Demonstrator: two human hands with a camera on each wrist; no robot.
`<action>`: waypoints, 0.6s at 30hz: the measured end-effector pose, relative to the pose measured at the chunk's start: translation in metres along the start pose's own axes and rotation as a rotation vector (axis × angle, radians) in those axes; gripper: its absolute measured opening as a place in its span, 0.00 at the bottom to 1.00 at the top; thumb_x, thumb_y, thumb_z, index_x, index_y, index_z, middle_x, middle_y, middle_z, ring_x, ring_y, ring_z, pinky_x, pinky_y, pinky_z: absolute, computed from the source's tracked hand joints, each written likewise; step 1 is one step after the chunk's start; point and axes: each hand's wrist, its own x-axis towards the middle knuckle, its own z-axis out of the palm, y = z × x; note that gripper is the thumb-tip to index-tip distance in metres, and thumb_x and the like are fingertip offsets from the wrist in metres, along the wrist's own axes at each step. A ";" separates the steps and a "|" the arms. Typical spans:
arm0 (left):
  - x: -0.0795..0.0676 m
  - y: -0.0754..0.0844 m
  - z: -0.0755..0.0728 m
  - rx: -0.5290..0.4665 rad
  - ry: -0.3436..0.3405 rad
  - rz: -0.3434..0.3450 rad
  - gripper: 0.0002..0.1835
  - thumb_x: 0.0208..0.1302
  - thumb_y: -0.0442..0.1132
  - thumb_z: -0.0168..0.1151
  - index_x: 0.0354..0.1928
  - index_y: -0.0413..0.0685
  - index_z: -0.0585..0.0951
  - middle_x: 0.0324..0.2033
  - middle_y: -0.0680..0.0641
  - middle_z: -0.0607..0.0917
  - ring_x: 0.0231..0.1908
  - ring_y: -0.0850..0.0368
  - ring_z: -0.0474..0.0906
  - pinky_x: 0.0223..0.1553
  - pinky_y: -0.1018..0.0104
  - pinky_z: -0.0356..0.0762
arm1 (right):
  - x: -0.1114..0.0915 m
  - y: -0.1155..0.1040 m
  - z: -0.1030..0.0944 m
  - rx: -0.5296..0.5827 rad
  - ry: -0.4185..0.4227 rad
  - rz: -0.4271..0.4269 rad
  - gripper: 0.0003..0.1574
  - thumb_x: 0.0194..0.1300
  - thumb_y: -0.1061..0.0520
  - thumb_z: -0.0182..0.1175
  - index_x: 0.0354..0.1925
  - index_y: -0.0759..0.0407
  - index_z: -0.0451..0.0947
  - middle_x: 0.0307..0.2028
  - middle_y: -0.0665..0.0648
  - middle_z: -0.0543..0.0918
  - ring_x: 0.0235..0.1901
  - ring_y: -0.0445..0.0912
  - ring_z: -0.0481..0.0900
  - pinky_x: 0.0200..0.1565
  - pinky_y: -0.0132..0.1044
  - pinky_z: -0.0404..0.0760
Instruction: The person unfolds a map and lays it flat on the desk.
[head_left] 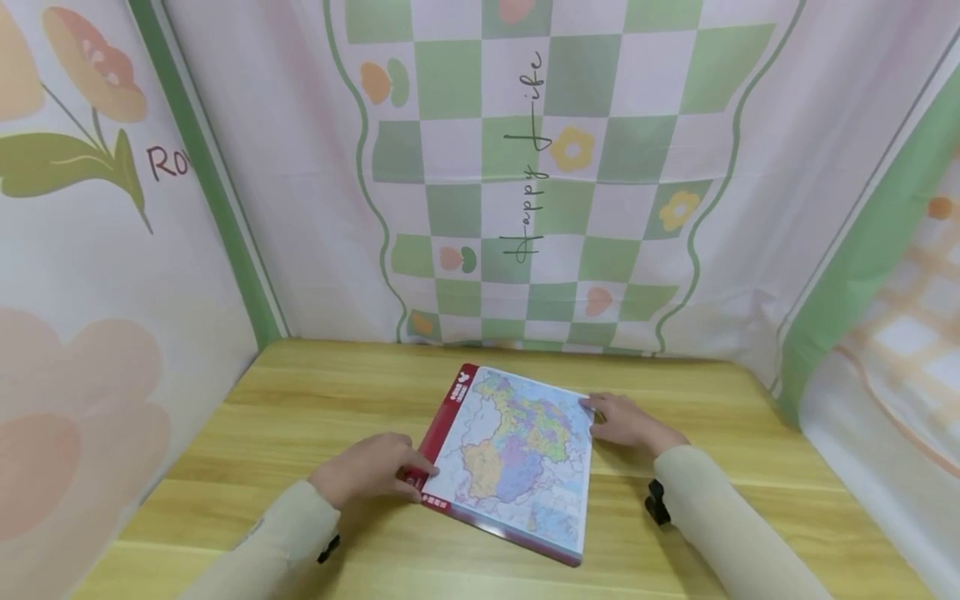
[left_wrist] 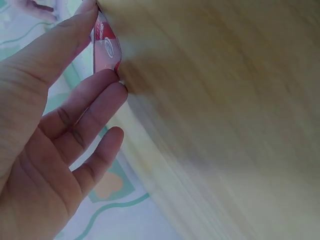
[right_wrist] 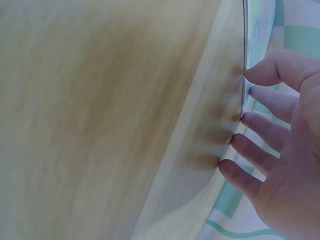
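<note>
A flat box (head_left: 517, 450) with a colourful map on its top and red borders lies at an angle on the wooden table. At its near left corner, my left hand (head_left: 371, 471) grips the box, one fingertip over the map and the thumb at the side edge. In the left wrist view, the red side of the box (left_wrist: 106, 45) shows between thumb and fingers. My right hand (head_left: 622, 419) touches the far right corner with fairly straight, spread fingers. The right wrist view has its fingertips (right_wrist: 240, 142) along the box's thin edge and close over the tabletop.
The wooden table (head_left: 322, 375) extends around the box on all sides. A curtain with green checks (head_left: 517, 208) hangs right behind its back edge. Flower-patterned cloth (head_left: 112, 292) stands along the left, and more cloth (head_left: 900, 333) along the right.
</note>
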 end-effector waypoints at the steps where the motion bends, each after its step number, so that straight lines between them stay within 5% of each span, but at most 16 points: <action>1: 0.000 0.000 0.000 -0.004 -0.003 0.003 0.19 0.59 0.49 0.74 0.52 0.55 0.88 0.32 0.59 0.81 0.30 0.66 0.68 0.36 0.72 0.73 | 0.001 0.000 0.000 0.005 0.001 -0.001 0.34 0.68 0.59 0.59 0.67 0.74 0.67 0.67 0.81 0.62 0.65 0.78 0.56 0.65 0.72 0.56; 13: 0.003 -0.006 0.006 -0.182 -0.064 -0.058 0.21 0.63 0.50 0.71 0.56 0.54 0.85 0.26 0.64 0.77 0.27 0.68 0.71 0.32 0.73 0.75 | -0.007 0.000 0.003 -0.017 0.031 -0.040 0.31 0.73 0.60 0.54 0.68 0.74 0.65 0.66 0.80 0.64 0.66 0.75 0.59 0.66 0.69 0.58; 18: 0.007 -0.012 0.005 -0.112 -0.002 -0.062 0.17 0.67 0.47 0.67 0.55 0.52 0.85 0.30 0.61 0.78 0.29 0.66 0.72 0.34 0.70 0.76 | -0.016 -0.007 0.003 -0.029 0.008 -0.059 0.30 0.73 0.61 0.52 0.68 0.76 0.64 0.65 0.79 0.66 0.66 0.74 0.61 0.66 0.66 0.60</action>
